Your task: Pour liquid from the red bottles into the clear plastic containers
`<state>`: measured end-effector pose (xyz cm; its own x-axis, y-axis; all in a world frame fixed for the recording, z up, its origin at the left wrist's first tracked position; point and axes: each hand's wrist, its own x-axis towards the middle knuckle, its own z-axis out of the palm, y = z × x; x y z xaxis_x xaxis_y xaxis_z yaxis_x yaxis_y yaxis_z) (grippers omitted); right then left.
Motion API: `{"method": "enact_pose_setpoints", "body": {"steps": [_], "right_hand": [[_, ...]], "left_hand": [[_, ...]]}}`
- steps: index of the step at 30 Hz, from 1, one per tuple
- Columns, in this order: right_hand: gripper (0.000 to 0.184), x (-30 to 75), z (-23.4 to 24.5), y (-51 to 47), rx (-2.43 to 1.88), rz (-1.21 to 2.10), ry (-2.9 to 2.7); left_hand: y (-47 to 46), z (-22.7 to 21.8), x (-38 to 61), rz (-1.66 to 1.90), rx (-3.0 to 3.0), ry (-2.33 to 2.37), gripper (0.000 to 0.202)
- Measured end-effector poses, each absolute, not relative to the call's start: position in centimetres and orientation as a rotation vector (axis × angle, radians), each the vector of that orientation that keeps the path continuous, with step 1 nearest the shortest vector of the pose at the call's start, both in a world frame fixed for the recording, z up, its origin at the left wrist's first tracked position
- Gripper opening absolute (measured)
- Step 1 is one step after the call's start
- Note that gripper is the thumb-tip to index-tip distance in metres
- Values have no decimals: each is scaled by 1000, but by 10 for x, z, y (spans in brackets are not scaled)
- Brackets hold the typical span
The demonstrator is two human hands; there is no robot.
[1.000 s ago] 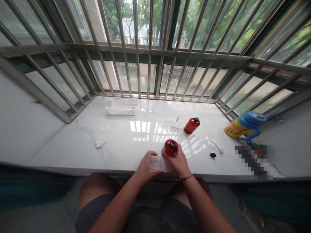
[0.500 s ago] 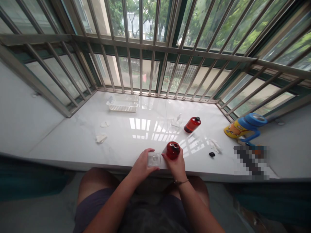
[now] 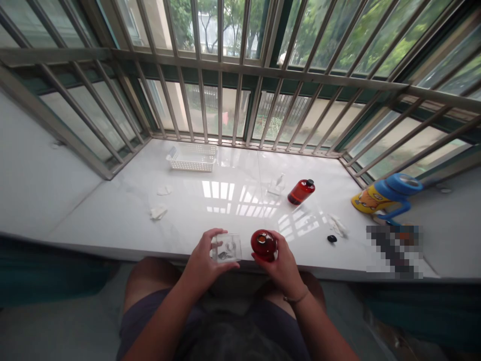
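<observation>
Clear square plastic case [image 3: 226,247] and round red glass bottle [image 3: 263,245] held apart, one per hand, near the sill's front edge.

The left hand [image 3: 205,256] is closed around the case, with fingers [image 3: 209,235] curled over its far side; the right hand [image 3: 280,263] has the bottle clamped, with fingers [image 3: 276,254] wrapped around its side and the mouth turned up. Wrapped grips appear suited to both smooth surfaces. A gap is kept between the held items. Beyond the fingers, on a white marble sill [image 3: 112,225], stand a red bottle with a black cap [image 3: 301,192] and a small clear plastic piece [image 3: 276,185]; a white plastic basket [image 3: 191,158] lies further left, against the window bars [image 3: 220,100].
</observation>
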<state>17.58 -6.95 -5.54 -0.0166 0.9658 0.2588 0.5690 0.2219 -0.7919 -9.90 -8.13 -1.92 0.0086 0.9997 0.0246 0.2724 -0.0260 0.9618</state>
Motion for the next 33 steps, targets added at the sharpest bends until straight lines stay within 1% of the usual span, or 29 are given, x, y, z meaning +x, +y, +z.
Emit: {"method": "enact_pose_setpoints", "body": {"steps": [3,6,11,18,24,29,33], "right_hand": [[74,184,-42,-72,-1358,547,-1852],[75,188,-27,-73,-1284,473,-1975],[75,190,-12,-72,-1282,396,-2076],[75,191,-19,-71,-1333,336,-2203],[75,192,-19,-72,-1366,284,-2290],[71,193,-11,-73,-1371,216,-2337],[73,194,-6,-73,-1373,176,-2382]], "left_hand": [[-84,-15,-98,1058,1563,1445,81],[-83,-16,-97,1110,1726,1415,78],[-83,-22,-94,1095,1870,1388,82],[-82,-33,-91,1026,1973,1349,94],[-83,-41,-92,965,2014,1363,94],[-84,-43,-91,927,1922,1357,91],[-85,-43,-87,899,1882,1349,91]]}}
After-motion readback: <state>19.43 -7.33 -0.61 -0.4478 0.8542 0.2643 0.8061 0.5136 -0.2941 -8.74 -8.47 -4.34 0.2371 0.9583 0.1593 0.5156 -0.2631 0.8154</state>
